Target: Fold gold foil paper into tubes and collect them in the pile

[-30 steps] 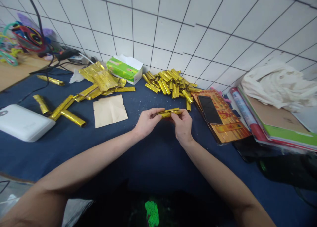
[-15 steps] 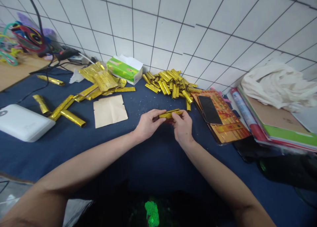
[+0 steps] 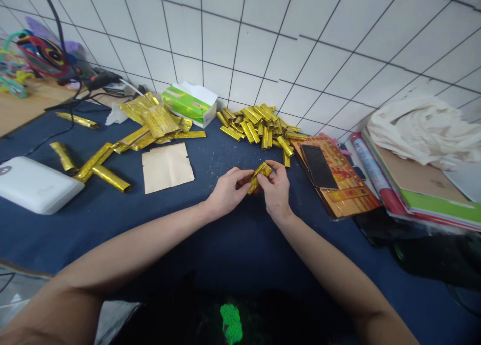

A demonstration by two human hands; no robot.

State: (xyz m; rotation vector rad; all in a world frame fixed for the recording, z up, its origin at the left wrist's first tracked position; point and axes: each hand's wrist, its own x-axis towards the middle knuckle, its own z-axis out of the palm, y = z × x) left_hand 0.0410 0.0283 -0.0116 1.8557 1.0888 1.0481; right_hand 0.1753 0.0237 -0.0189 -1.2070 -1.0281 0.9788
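Observation:
Over the middle of the dark blue cloth [image 3: 210, 239], a strip of folded gold foil paper [image 3: 263, 169] is pinched between both hands. My left hand [image 3: 230, 189] is closed on its left end, thumb and fingertips together. At its right end my right hand [image 3: 277, 189] is closed too, the thumb pressing on the near face. The strip slants up to the right, and the fingers hide part of it. Beyond the hands lies a pile of small folded gold paper pieces [image 3: 259, 127]. A square of plain beige paper [image 3: 168, 168] rests to the left.
Flat gold paper packets [image 3: 160, 120] and longer gold rolls [image 3: 110, 178] lie at the left, near a white plastic device [image 3: 39, 184]. A green tissue box [image 3: 190, 104] stands by the tiled wall. To the right, a black phone [image 3: 319, 167] lies on orange-gold printed sheets [image 3: 349, 184].
The gold foil paper has turned from nearly level to a steeper slant, its right end raised. Both hands still grip it, with the fingers shifted slightly.

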